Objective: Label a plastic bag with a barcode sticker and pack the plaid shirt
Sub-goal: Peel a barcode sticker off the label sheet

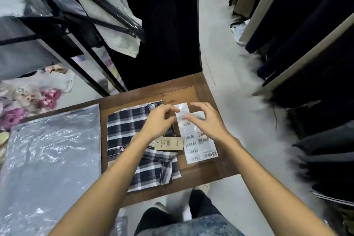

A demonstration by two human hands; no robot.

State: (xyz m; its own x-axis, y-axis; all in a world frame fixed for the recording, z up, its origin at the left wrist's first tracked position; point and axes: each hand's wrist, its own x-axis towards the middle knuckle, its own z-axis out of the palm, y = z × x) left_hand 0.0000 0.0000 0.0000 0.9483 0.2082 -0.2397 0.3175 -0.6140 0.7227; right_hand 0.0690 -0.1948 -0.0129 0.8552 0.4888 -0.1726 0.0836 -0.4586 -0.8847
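Centrally, a small wooden bench (203, 86) carries a folded plaid shirt (126, 126) with a brown hang tag (168, 143) on it. At three o'clock of the shirt lies a white sheet of barcode stickers (199, 147). Both hands meet over the sheet's far end: the left hand (159, 122) has thumb and fingers pinched together, the right hand (208, 120) has fingers spread apart (whether either touches the sheet is unclear). At nine o'clock lies a stack of plastic bags (49, 151).
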